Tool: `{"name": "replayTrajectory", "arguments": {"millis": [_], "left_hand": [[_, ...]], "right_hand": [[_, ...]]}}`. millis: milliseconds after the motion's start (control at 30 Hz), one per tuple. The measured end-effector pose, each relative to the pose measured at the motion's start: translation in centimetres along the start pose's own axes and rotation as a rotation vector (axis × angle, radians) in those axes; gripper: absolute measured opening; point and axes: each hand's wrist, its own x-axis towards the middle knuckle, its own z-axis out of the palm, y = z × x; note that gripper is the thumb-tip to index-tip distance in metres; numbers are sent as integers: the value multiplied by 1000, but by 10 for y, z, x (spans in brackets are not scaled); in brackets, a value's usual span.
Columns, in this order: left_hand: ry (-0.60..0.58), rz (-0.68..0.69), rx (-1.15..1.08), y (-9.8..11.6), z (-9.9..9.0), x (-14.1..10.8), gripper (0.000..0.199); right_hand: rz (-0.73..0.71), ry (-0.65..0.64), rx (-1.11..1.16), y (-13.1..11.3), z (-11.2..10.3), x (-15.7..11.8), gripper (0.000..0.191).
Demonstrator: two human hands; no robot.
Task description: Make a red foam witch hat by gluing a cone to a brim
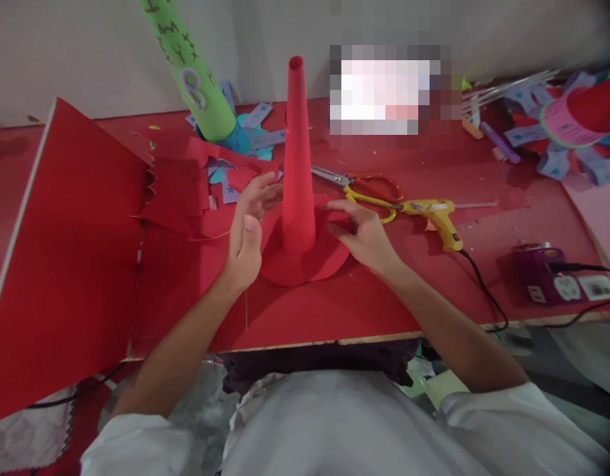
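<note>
At centre, our left hand (246,239), loosely open, and right hand (369,239), half-curled, flank a hollow red cone (299,158), neither visibly gripping. At eleven o'clock, a blue band (238,141) encircles a green tube (213,114).

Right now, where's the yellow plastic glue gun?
In the head view, the yellow plastic glue gun lies on the red tabletop, right of your right hand, its nozzle beside the metal scissors with orange and yellow handles.
</note>
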Motion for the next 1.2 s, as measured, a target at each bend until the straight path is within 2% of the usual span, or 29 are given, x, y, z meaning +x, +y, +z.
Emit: {"name": "replayTrajectory", "arguments": {"millis": [100, 167, 200, 300, 400, 533, 633, 867, 967, 1100, 1200], "left_hand": [[-108, 25, -36, 1, -3, 2, 83], [-199, -19, 3, 1, -1, 1, 99], [-214, -50, 35, 0, 0, 0, 100], [-171, -100, 117, -2, 5, -3, 82], [-100, -95, 140, -1, 9, -4, 66], [-106, -74, 90, 1, 8, -4, 66], [-104, 2, -55, -1, 7, -3, 59], [54, 83, -208, -8, 3, 0, 48], [-37, 112, -229, -7, 1, 0, 56], [-176, 56, -132, -2, 3, -4, 89], [-147, -27, -30, 0, 8, -8, 80]], "right_hand": [[-9, -9, 2, -1, 0, 0, 41], [-1, -11, -1, -2, 0, 0, 41], [5, -13, -6, -3, -1, 0, 41], [8, -20, -25, -5, -1, 0, 42], [-13, -30, -31, -5, -1, 0, 43], [-22, -23, -20, -4, 0, 0, 42], [-17, -18, 0, -2, 1, -1, 44], [-39, -26, 2, -1, 1, -1, 39], [-56, -22, 21, -2, 1, -1, 38], [-81, -32, 40, -5, 1, -1, 37], [-64, -42, 38, -8, 1, -1, 37]]}}
